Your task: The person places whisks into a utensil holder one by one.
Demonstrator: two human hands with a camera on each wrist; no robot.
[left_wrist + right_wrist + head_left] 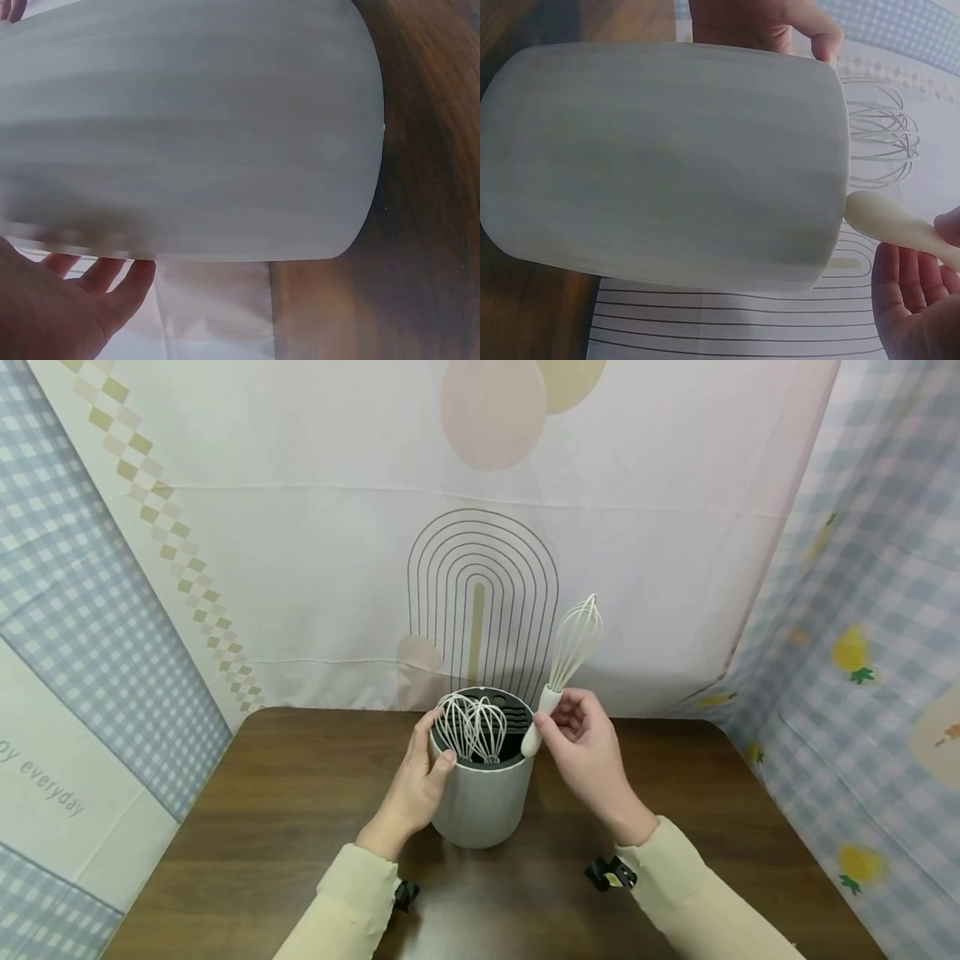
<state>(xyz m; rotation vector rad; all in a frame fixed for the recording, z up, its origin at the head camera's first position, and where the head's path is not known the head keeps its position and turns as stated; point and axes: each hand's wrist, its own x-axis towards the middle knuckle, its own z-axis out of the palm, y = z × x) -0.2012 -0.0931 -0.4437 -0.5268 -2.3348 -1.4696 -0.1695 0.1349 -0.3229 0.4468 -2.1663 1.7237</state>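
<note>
A pale grey utensil holder [480, 810] stands upright on the table, with a dark slotted insert [516, 714] in its top. Two whisks [474, 731] sit in it, wire loops up and handles hidden inside. My left hand [411, 781] grips the holder's left side near the rim, thumb at the front; the left wrist view shows its fingers [131, 289] against the wall. Between thumb and fingers, my right hand [588, 752] pinches the white handle of a third whisk [550, 697]. That whisk tilts, loops up and to the right, its handle end beside the holder's right rim.
The brown wooden table [300, 793] extends around the holder. A patterned white cloth [322, 585] hangs behind its back edge, and checked cloths [885, 610] hang along both sides.
</note>
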